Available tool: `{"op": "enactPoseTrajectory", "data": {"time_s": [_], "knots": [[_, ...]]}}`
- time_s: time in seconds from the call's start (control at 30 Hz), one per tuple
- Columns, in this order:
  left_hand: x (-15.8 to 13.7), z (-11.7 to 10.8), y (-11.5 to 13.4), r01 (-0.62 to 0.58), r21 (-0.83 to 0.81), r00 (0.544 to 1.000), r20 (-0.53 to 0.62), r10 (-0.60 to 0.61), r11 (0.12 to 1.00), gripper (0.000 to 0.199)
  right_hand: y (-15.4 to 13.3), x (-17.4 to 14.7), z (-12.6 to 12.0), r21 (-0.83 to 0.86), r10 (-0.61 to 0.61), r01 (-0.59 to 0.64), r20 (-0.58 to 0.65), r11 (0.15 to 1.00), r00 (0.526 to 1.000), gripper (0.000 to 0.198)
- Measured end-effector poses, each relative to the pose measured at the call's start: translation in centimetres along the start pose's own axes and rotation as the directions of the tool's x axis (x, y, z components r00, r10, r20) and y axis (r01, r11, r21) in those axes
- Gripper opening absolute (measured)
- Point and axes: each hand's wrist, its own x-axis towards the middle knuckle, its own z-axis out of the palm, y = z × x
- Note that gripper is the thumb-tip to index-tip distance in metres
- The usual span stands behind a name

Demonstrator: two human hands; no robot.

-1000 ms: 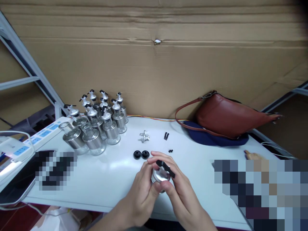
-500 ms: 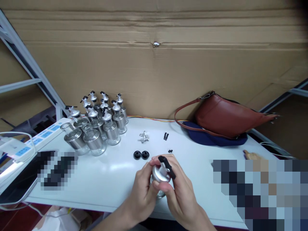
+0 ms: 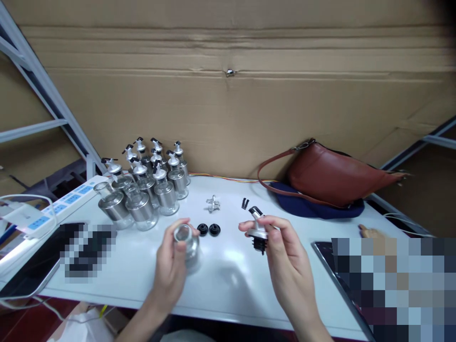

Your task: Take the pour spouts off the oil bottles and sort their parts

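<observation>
My left hand [image 3: 173, 259] is wrapped round a bottle [image 3: 193, 251], thumb and fingers closed near its neck, over the table [image 3: 117, 270] towards the near edge and left of the middle; whether its base touches the tabletop I cannot tell. My right hand [image 3: 288, 254] pinches a spout [image 3: 257, 233] between thumb and fingers, black plug downward, right of the middle and well apart from the bottle. As I judge it, the step in hand is handling these two as separate pieces, and any move from here calls for a steady hold on the glass and fingertips clear of the plug. The bottle's mouth is open towards me; I see nothing in it, though my fingers hide part. Towards the table's far left corner stands a cluster of bottles [image 3: 166, 194]: most wear spouts, the two in front have open necks, and I make out no contents. Between my hands and the far edge lie two discs [image 3: 214, 230], silver parts [image 3: 213, 204] and black levers [image 3: 245, 204].
</observation>
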Motion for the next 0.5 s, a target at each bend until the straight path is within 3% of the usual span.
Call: {"op": "enactPoseTrajectory", "data": {"time_s": [0.07, 0.17, 0.33, 0.5], "knots": [[1.3, -1.3, -0.4, -0.006, 0.134, 0.991, -0.129, 0.023, 0.991, 0.043, 0.3, 0.0, -0.2, -0.018, 0.025, -0.025, 0.004, 1.000, 1.000, 0.026], [3.1, -3.0, -1.1, 0.019, 0.338, 0.982, -0.182, 0.046, 0.941, 0.051, 0.6, 0.1, -0.3, 0.018, 0.060, -0.061, 0.051, 0.998, 0.997, 0.023], [5.2, -4.3, -2.6, -0.248, 0.617, 0.927, -0.074, 0.369, 0.746, 0.060, 0.9, 0.2, -0.2, 0.027, 0.086, -0.090, 0.128, 0.996, 0.988, 0.024], [6.6, -4.7, -3.2, -0.376, 0.697, 0.875, 0.049, 0.482, 0.611, 0.043, 0.9, 0.6, 0.0, 0.093, 0.065, -0.079, 0.145, 0.993, 0.987, 0.024]]}}
